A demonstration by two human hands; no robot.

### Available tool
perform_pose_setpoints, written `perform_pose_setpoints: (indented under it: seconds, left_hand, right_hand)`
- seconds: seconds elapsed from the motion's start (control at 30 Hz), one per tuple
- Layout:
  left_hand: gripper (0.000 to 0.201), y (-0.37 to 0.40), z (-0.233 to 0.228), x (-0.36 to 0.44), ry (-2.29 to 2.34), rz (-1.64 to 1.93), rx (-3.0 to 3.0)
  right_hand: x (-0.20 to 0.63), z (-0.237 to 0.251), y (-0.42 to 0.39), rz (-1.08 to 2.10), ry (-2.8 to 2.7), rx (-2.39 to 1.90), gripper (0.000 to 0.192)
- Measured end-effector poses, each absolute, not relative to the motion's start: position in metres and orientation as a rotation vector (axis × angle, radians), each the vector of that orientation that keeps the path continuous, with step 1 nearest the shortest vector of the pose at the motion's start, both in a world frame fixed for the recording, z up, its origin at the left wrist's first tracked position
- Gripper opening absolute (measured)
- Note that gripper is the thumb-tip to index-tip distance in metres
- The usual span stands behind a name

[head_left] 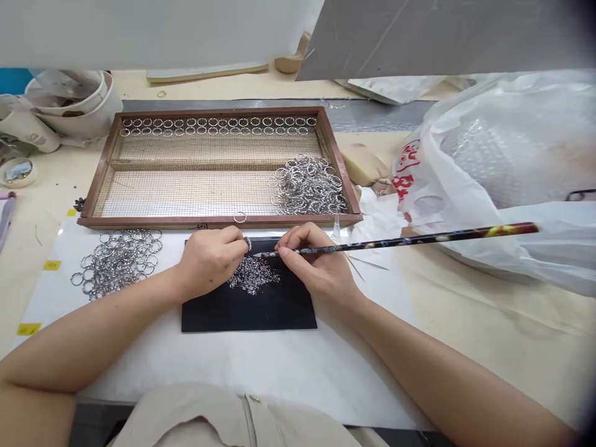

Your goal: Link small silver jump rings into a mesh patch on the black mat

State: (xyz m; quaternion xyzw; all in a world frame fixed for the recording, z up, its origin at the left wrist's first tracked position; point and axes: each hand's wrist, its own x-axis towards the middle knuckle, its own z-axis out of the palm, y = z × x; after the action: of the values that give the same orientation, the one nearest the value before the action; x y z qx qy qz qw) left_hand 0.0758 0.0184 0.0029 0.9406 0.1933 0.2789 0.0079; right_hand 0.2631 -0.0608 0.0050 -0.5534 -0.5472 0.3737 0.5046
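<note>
Between the closed fingertips of my left hand (212, 257) is a small silver ring (248, 243). My right hand (321, 257) grips a long dark patterned stick with a pale pointed tip (419, 239), much like a pencil; the tip reaches close to the ring. Beneath both hands lies a black mat (246, 313), with a heap of tiny shiny beads or stones (254, 275) on it. A pile of silver rings (121, 261) rests on white paper to the left of my left hand. One single ring (239, 217) sits on the front rim of the tray.
Beyond the mat stands a wood-framed mesh tray (218, 221), holding two rows of rings (218, 126) and a ring heap (310, 186). White plastic bags (493, 155) bulge at right. White tubs (100, 112) stand back left. A grey panel (447, 37) overhangs the top.
</note>
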Motion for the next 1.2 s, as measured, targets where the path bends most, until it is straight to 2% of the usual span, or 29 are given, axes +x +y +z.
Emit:
perform_pose_setpoints:
  seconds: [0.33,1.2]
  left_hand:
    - [0.019,0.017,0.004,0.075,0.540,0.855,3.010]
    - [0.021,0.017,0.005,0.075,0.523,0.841,3.016]
  right_hand:
    - [0.264,0.002,-0.060,0.875,-1.155,-1.109,0.014]
    - [0.261,0.008,-0.060,0.825,-1.243,-1.142,0.015]
